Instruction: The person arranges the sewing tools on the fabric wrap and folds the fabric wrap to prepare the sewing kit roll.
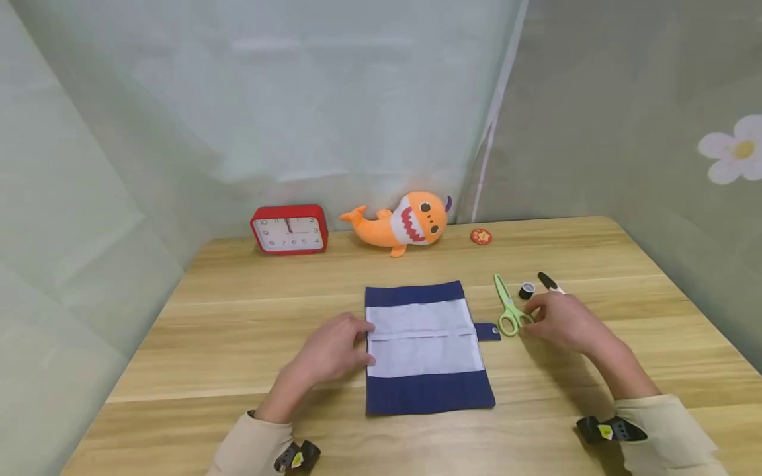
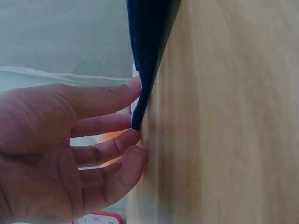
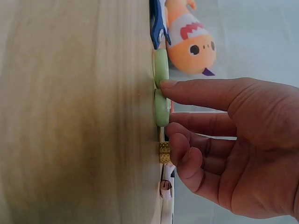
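A navy cloth organizer (image 1: 428, 393) with white inner panels lies spread on the table, its snap tab (image 1: 489, 332) pointing right. At its left edge my left hand (image 1: 333, 350) rests with fingers spread, fingertips touching the cloth; in the left wrist view the navy edge (image 2: 148, 42) lifts slightly at the thumb. Right of the tab are green scissors (image 1: 505, 301). My right hand (image 1: 559, 320) pinches their right handle loop (image 3: 162, 108) between thumb and forefinger. Just beyond that hand stands a black thread spool (image 1: 526, 290). A black-ended slim tool (image 1: 548, 281) is partly hidden behind the hand.
Along the back stand a red clock (image 1: 290, 231), an orange plush shark (image 1: 405, 221) and a small round red item (image 1: 481, 237). A gold dotted piece (image 3: 164, 152) shows beside the right fingers in the right wrist view. Cloth walls enclose the wooden table (image 1: 238, 311).
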Available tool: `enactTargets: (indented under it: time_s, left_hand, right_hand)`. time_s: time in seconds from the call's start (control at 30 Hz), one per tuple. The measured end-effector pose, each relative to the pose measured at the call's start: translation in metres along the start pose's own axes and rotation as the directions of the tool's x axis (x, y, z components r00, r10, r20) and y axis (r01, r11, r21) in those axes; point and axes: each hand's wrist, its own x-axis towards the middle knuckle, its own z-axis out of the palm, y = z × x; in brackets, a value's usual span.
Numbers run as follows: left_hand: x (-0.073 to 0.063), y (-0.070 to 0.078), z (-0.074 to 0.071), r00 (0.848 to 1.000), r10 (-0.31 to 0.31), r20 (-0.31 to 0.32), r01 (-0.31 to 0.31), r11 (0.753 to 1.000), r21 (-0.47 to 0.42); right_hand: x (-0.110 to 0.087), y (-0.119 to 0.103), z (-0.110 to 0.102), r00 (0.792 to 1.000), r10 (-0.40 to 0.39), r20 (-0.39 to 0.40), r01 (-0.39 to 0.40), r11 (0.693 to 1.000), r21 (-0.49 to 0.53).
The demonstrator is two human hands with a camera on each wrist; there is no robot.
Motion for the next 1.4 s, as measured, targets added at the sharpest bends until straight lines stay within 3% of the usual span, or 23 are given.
enactTargets:
  time_s: [0.5,0.8,1.17,1.4]
  left_hand:
    - [0.0021,0.0041,-0.0012,0.999,-0.046,0.015,0.046,0.999,0.0]
    - [-0.0027,-0.0003,0.0005,1.0,-0.023,-0.018,0.023,1.0,0.002]
    - [-0.0025,-0.0007,0.0014,1.0,-0.012,-0.021,0.012,1.0,-0.001]
    - [-0.0013,-0.0008,0.0017,1.0,-0.013,-0.015,0.013,1.0,-0.01]
  right_hand:
    - [-0.0001,0.0009,0.0039,0.999,0.013,-0.042,-0.015,0.999,-0.034]
    - [0.0026,-0.0038,0.0079,0.996,0.011,-0.088,-0.013,1.0,-0.024]
    - [0.0005,-0.005,0.0032,0.993,0.1,-0.064,-0.09,0.985,0.148]
    - [0.0011,-0.0032,0.0062,0.986,0.14,-0.09,-0.097,0.922,0.375]
